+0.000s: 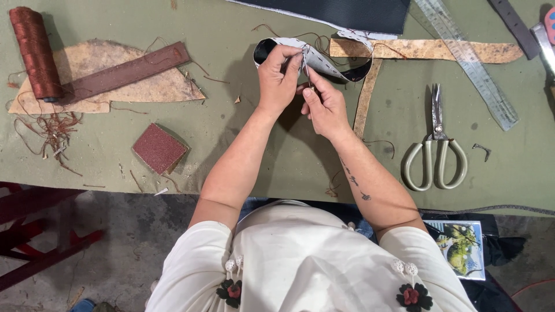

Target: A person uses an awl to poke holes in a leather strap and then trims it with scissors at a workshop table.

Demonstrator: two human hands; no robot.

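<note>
My left hand (278, 76) pinches the edge of a curled strip of black leather with a pale lining (341, 65), held just above the green table. My right hand (324, 104) sits right below it, fingers pinched on a thin needle (307, 74) that points up into the strip's stitched edge. Brown thread trails from the strip across the table behind it.
A spool of brown thread (36, 52), a dark brown strap (124, 72) on a tan scrap, and a red-brown square pad (159, 148) lie left. Scissors (435, 147), a clear ruler (468, 60) and a tan strip (428, 51) lie right. Dark sheet (347, 11) at top.
</note>
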